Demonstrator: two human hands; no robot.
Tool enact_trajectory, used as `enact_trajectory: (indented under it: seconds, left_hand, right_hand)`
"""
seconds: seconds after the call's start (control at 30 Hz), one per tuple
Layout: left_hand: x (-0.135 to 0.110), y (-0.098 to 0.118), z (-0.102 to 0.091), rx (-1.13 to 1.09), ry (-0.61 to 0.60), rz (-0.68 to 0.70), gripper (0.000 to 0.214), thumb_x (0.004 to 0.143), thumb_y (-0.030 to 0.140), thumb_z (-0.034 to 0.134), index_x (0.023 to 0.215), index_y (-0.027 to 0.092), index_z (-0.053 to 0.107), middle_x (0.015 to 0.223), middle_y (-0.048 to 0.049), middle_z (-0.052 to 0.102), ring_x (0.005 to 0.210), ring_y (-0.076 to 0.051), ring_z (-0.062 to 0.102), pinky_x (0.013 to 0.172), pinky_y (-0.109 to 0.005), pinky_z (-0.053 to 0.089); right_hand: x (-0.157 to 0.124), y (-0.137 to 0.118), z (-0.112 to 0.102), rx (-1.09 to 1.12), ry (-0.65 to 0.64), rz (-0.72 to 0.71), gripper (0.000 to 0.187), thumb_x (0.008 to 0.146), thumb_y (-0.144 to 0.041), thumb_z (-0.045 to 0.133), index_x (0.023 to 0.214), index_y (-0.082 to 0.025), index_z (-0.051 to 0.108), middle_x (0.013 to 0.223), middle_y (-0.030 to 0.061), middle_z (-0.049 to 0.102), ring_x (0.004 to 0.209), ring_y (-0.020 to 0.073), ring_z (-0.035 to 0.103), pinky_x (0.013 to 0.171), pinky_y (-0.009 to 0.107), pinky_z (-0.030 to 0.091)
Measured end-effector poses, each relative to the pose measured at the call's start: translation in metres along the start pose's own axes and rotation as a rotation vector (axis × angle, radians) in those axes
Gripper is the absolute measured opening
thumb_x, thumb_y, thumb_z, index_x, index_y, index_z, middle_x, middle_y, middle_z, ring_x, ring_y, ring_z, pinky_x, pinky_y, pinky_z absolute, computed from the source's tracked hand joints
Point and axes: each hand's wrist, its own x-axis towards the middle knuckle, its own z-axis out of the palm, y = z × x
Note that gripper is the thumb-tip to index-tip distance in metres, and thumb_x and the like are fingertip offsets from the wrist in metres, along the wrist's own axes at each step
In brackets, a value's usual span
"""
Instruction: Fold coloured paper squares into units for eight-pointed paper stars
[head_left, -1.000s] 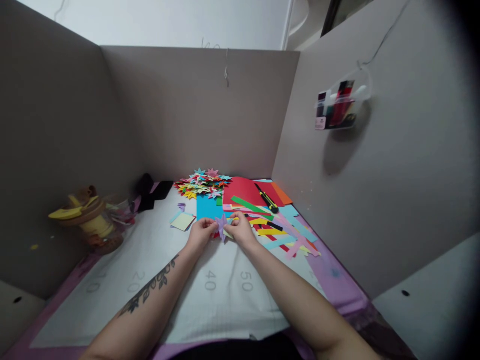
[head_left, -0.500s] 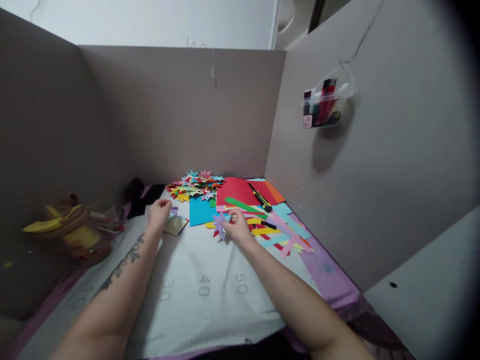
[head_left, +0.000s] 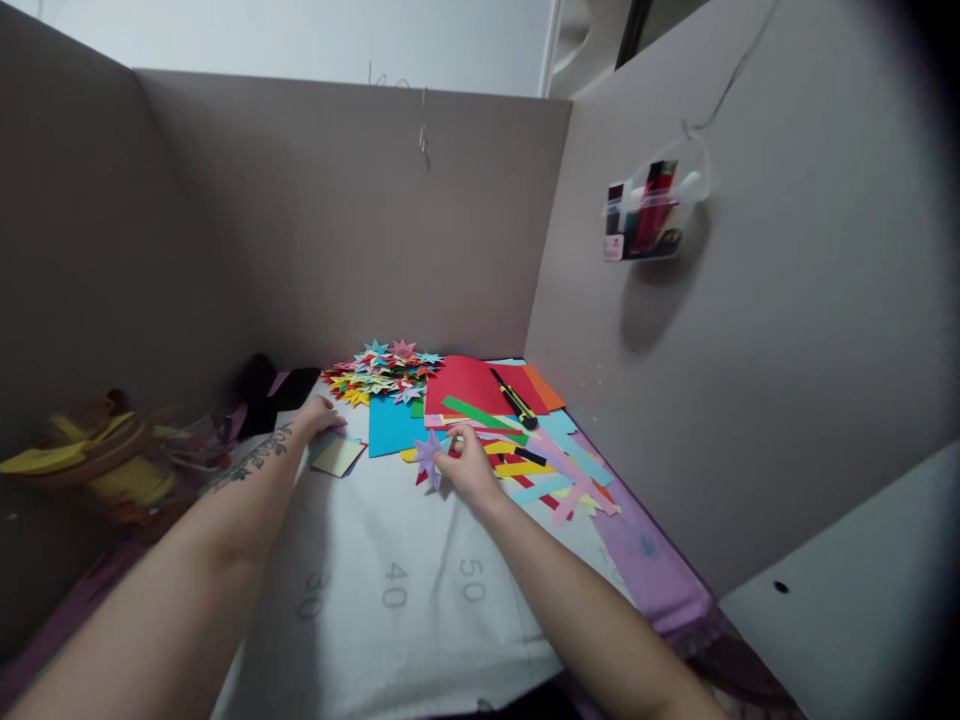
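Observation:
My right hand pinches a purple folded paper star by its right side, above the white mat. A red point of paper shows just under the star. My left hand is at the left with its fingers drawn together. A bit of purple shows by those fingertips, but what they hold is hidden. Just in front of this hand lies a small stack of square papers, pale yellow on top.
A heap of colourful paper stars sits at the back. Blue paper, red sheets, a yellow-black cutter and paper strips spread rightward. A basket stands left; a clear container hangs on the right wall.
My left hand has moved slightly left and down toward the purple piece, uncovering more of the square stack. My right hand keeps the purple star; the view has shifted a little.

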Motion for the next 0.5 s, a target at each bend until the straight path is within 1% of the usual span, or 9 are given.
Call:
enact_trajectory:
  seconds: [0.07,0.1,0.13,0.17,0.23,0.3,0.37,0.43,0.5]
  left_hand:
    - [-0.003,0.008,-0.006,-0.021,-0.04,-0.081,0.041,0.051,0.023,0.083,0.083,0.012,0.06,0.068,-0.0014,0.061,0.067,-0.02,0.061,0.055,-0.027,0.048]
    - [-0.004,0.015,-0.009,-0.055,-0.052,-0.1,0.042,0.044,0.02,0.084,0.076,0.013,0.058,0.059,0.0019,0.058,0.06,-0.018,0.059,0.051,-0.025,0.045]
    - [-0.006,0.023,-0.011,-0.099,-0.06,-0.102,0.042,0.042,0.019,0.083,0.073,0.014,0.056,0.055,0.004,0.055,0.055,-0.015,0.056,0.049,-0.024,0.043]
    - [-0.01,0.032,-0.012,-0.153,-0.068,-0.092,0.04,0.043,0.02,0.082,0.071,0.015,0.054,0.054,0.0049,0.053,0.053,-0.013,0.054,0.05,-0.022,0.042]
    - [-0.023,0.05,-0.008,-0.278,-0.088,-0.044,0.037,0.049,0.026,0.079,0.071,0.017,0.052,0.056,0.0056,0.052,0.053,-0.01,0.053,0.054,-0.021,0.044]
    - [-0.049,0.062,0.004,-0.386,-0.117,0.001,0.036,0.052,0.031,0.077,0.073,0.018,0.051,0.059,0.006,0.052,0.055,-0.008,0.053,0.058,-0.021,0.045]
    - [-0.085,0.066,0.024,-0.463,-0.163,0.029,0.039,0.05,0.034,0.077,0.077,0.018,0.053,0.064,0.0049,0.056,0.058,-0.009,0.055,0.06,-0.021,0.046]
    - [-0.124,0.061,0.047,-0.508,-0.201,0.035,0.044,0.046,0.033,0.079,0.08,0.018,0.055,0.065,0.0033,0.058,0.058,-0.011,0.057,0.058,-0.023,0.047]
    - [-0.154,0.052,0.067,-0.538,-0.209,0.034,0.044,0.045,0.031,0.08,0.079,0.016,0.057,0.067,0.0014,0.06,0.058,-0.011,0.057,0.059,-0.024,0.047]
  right_hand:
    - [0.0,-0.001,0.0,-0.003,0.004,-0.007,0.031,0.061,-0.018,0.057,0.088,-0.023,0.044,0.057,-0.0094,0.049,0.045,0.0082,0.045,0.041,0.016,0.033]
    - [0.0,-0.002,0.0,-0.006,0.01,-0.012,0.03,0.062,-0.017,0.057,0.088,-0.023,0.044,0.056,-0.0097,0.048,0.044,0.008,0.044,0.041,0.016,0.033]
    - [0.001,-0.001,0.0,-0.01,0.017,-0.017,0.03,0.062,-0.017,0.057,0.088,-0.023,0.044,0.055,-0.0099,0.048,0.044,0.0079,0.043,0.041,0.016,0.032]
    - [0.002,-0.001,0.0,-0.014,0.027,-0.023,0.029,0.061,-0.017,0.057,0.088,-0.023,0.045,0.054,-0.0103,0.047,0.043,0.0077,0.042,0.041,0.017,0.032]
    - [0.005,0.002,-0.001,-0.022,0.06,-0.037,0.029,0.061,-0.018,0.057,0.087,-0.022,0.045,0.054,-0.0107,0.044,0.043,0.0077,0.04,0.042,0.017,0.031]
    - [0.008,0.005,-0.002,-0.031,0.103,-0.051,0.029,0.061,-0.018,0.057,0.088,-0.022,0.046,0.054,-0.0106,0.043,0.044,0.0078,0.039,0.043,0.017,0.031]
    - [0.009,0.008,-0.003,-0.041,0.144,-0.069,0.029,0.062,-0.019,0.058,0.088,-0.022,0.046,0.056,-0.01,0.043,0.046,0.0082,0.039,0.045,0.018,0.031]
    - [0.009,0.009,-0.004,-0.051,0.172,-0.089,0.029,0.063,-0.02,0.058,0.09,-0.022,0.046,0.059,-0.0089,0.045,0.049,0.0093,0.042,0.047,0.019,0.033]
    - [0.008,0.008,-0.005,-0.059,0.187,-0.109,0.03,0.064,-0.021,0.058,0.092,-0.022,0.045,0.063,-0.0071,0.049,0.054,0.0108,0.047,0.051,0.02,0.036]
